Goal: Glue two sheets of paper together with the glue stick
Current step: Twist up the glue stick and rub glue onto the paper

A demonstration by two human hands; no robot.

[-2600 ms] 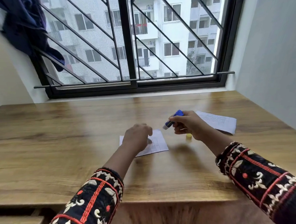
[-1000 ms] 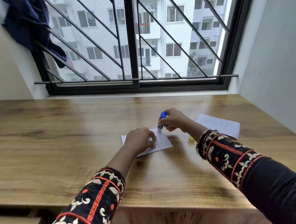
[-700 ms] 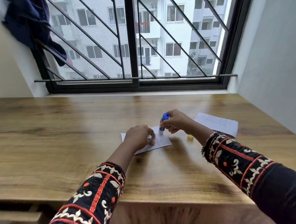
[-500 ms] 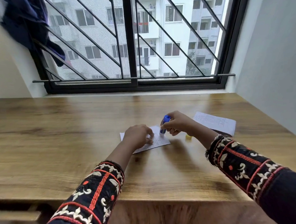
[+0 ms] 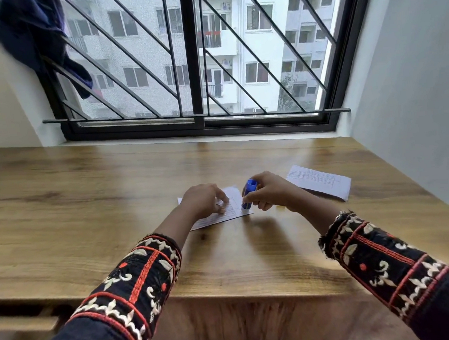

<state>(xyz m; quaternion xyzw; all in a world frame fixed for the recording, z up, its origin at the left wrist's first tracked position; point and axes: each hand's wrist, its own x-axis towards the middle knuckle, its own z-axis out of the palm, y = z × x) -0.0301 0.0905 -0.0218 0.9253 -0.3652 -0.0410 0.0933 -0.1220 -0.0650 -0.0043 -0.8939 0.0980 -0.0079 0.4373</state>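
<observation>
A small printed sheet of paper [image 5: 234,204] lies on the wooden table [image 5: 115,202] in front of me. My left hand [image 5: 203,201] rests on the sheet, its fingertips pressing it down. My right hand [image 5: 269,190] grips a blue glue stick [image 5: 248,194], held nearly upright with its lower end touching the sheet near the right edge. A second printed sheet [image 5: 321,182] lies flat to the right, apart from both hands.
The table runs up to a barred window [image 5: 193,66] at the back and a white wall [image 5: 410,92] on the right. A dark cloth [image 5: 36,36] hangs at the window's upper left. The table's front edge is just below my forearms.
My right hand brought the glue stick from the air down onto the sheet and slid it towards the sheet's near right edge. The left hand has kept pressing the paper.
</observation>
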